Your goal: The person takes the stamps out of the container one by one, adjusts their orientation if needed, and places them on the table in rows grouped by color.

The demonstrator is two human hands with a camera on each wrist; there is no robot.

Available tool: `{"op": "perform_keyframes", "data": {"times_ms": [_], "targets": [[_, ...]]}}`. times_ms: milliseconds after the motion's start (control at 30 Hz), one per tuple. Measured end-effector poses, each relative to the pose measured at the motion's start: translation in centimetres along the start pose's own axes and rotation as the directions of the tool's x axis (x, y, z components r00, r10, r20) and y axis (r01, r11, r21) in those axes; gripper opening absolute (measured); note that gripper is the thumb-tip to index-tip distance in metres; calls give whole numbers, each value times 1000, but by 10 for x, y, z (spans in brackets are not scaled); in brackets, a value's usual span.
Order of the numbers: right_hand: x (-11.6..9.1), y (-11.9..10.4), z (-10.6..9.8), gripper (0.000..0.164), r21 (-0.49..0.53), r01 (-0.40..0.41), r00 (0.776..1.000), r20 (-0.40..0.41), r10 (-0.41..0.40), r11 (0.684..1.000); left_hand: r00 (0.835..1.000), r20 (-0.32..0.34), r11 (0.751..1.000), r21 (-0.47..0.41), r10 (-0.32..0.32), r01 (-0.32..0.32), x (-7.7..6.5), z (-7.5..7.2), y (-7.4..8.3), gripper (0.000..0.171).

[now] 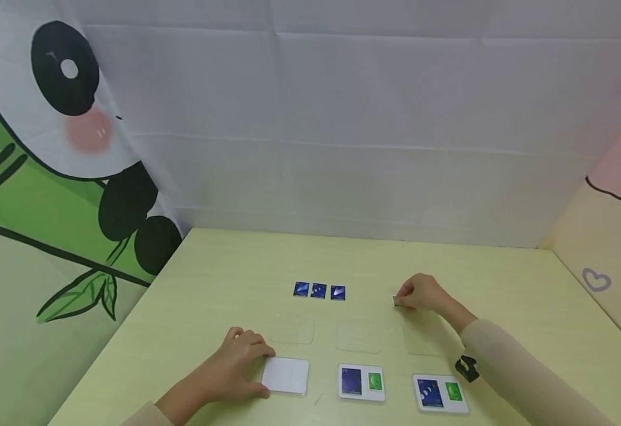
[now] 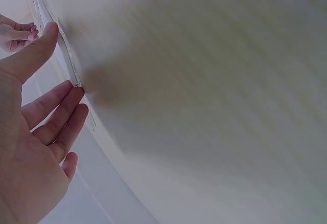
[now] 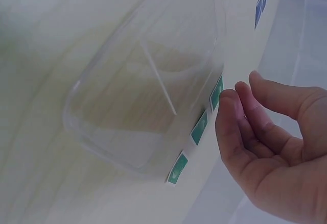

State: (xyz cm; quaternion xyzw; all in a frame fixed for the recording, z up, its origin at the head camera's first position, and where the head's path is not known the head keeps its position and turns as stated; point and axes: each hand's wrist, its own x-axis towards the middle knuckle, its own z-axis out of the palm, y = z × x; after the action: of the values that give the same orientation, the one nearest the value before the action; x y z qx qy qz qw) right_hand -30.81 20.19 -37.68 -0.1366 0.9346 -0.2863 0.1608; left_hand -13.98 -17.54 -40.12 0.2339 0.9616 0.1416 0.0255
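My left hand (image 1: 238, 367) spans the left side of a blank white rectangular case (image 1: 287, 375), thumb at the near corner and fingers at the far one. In the left wrist view, the thumb and fingertips (image 2: 76, 89) grip the case's edge. Farther back, my right hand (image 1: 422, 293) hovers low at a row of three small green cards, its fingers bent. Its fingertips are right at the farthest green card (image 3: 217, 92), and a gap shows between thumb and index finger. The other green cards (image 3: 199, 128) lie flat beside a clear plastic lid (image 3: 138, 86).
Three small blue picture cards (image 1: 318, 290) lie in a row at the back. Clear lids (image 1: 358, 337) lie across the middle. Two white cases (image 1: 361, 397) in front each show a dark blue and a green picture. A white curtain (image 1: 342, 118) hangs behind the table.
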Motion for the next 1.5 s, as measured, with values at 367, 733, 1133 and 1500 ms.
{"op": "perform_keyframes", "data": {"times_ms": [367,733,1133,1500], "targets": [[-14,-4,4,8,26,11,1000,4,-11,1000,1000,10,1000,-15,-14,14,-2,-4,4,56],[-28,-5,12,9,62,6,1000,8,-6,998,999,28,999,-26,-38,38,-4,0,3,59],[-43,-7,23,9,52,31,999,-7,-31,998,999,11,999,-17,-42,42,-5,3,3,58],[-56,-3,35,6,41,109,994,-29,-108,993,999,4,999,-5,-49,49,-4,5,3,54]]}}
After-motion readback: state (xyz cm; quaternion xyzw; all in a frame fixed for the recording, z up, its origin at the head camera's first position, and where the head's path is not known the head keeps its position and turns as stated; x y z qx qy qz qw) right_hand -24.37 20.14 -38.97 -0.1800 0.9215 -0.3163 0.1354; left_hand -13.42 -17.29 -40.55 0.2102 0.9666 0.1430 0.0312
